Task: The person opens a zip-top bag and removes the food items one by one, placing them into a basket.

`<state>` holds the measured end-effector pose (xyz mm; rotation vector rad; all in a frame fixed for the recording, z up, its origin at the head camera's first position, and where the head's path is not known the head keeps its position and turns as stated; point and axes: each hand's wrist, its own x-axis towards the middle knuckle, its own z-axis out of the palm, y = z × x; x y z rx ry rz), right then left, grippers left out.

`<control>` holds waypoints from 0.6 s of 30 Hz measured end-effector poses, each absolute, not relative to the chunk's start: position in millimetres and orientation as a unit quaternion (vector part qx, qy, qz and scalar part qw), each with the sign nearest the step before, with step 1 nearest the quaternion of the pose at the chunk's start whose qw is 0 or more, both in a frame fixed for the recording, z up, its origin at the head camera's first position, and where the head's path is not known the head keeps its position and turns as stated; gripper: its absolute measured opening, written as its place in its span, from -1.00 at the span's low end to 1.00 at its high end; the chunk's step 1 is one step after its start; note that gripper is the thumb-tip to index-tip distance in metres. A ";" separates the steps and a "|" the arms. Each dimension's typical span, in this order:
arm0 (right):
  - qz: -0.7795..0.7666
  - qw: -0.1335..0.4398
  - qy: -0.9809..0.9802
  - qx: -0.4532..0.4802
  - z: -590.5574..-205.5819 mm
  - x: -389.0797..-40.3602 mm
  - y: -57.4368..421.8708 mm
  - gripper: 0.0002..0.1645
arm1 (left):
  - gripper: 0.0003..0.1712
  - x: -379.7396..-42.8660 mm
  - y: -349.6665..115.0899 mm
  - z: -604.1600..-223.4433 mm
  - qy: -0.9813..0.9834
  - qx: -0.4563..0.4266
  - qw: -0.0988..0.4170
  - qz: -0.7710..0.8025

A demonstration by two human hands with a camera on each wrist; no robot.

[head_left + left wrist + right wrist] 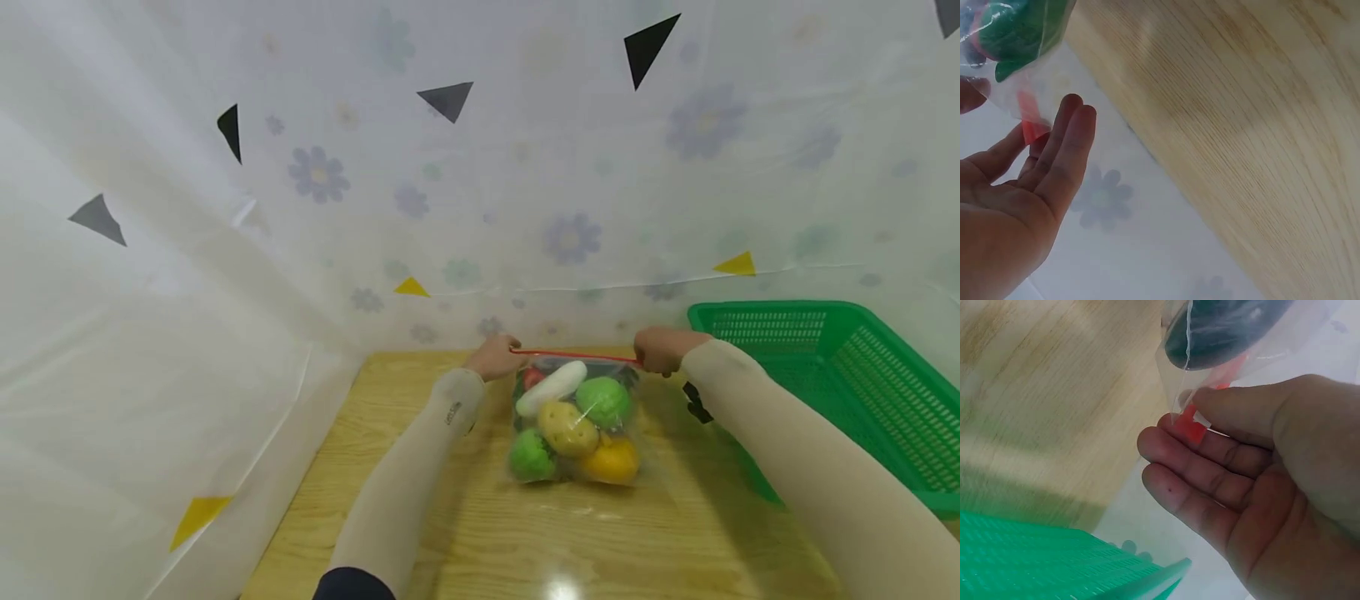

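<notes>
A clear zip bag (633, 483) with a red strip (573, 356) along its top edge lies full of produce on the wooden table. Through the film show a potato (567, 428), a long white vegetable (551, 388), two round green ones (604, 402), a yellow-orange piece (611, 461) and something red. My left hand (493, 358) pinches the strip's left end, its other fingers extended in the left wrist view. At the opposite end, my right hand (663, 348) holds the red strip between thumb and fingers. A dark green item (1229, 334) fills the bag's corner beside it.
A green plastic basket (832, 321) stands on the right, close by my right forearm. White sheeting with flower prints (570, 239) rises behind the table (390, 400) and along its left side.
</notes>
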<state>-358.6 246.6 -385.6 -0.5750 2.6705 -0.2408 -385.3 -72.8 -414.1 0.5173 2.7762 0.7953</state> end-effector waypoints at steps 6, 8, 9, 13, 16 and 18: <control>-0.121 0.141 0.949 -0.256 -376.7 -350.5 255.9 -0.67 | -0.59 -382.4 -71.8 -409.4 0.928 0.172 0.087 0.319; -0.125 0.126 0.949 -0.261 -370.9 -345.9 258.6 -0.69 | -0.62 -381.5 -71.8 -407.3 0.923 0.161 0.081 0.340; -0.124 0.119 0.950 -0.262 -367.3 -343.2 259.0 -0.71 | -0.66 -380.7 -71.9 -406.1 0.920 0.155 0.075 0.353; -0.112 0.088 0.953 -0.268 -352.6 -329.5 260.9 -0.80 | -0.73 -375.1 -72.0 -398.6 0.909 0.147 0.058 0.385; -0.113 0.070 0.956 -0.262 -341.9 -316.1 263.0 -0.80 | -0.77 -369.0 -71.7 -390.5 0.903 0.149 0.037 0.402; -0.118 0.058 0.957 -0.260 -335.9 -307.3 264.8 -0.79 | -0.79 -364.3 -72.1 -384.5 0.900 0.155 0.017 0.407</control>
